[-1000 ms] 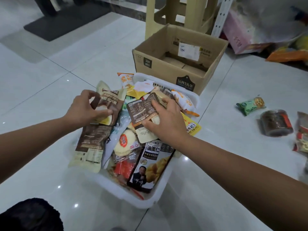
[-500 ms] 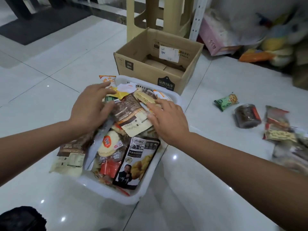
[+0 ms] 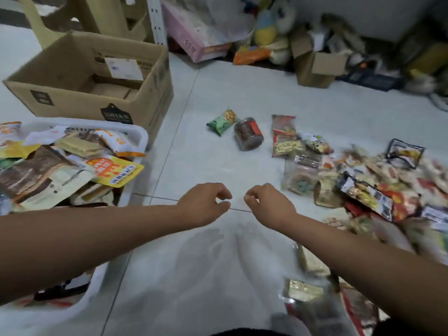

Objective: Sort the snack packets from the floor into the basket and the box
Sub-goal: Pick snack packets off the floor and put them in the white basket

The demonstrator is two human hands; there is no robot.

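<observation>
A: Where were the things at the left?

B: The white basket (image 3: 143, 138) was full of packets, and the cardboard box (image 3: 72, 103) stood just behind it.

A: And the hands?

B: The left hand (image 3: 206, 206) and the right hand (image 3: 268, 204) hung near each other above the floor (image 3: 218, 166), fingers loosely curled, holding nothing. Further right, a green packet (image 3: 221, 121), a jar (image 3: 248, 134) and a pile of snack packets (image 3: 363, 190) lay on the floor.
</observation>
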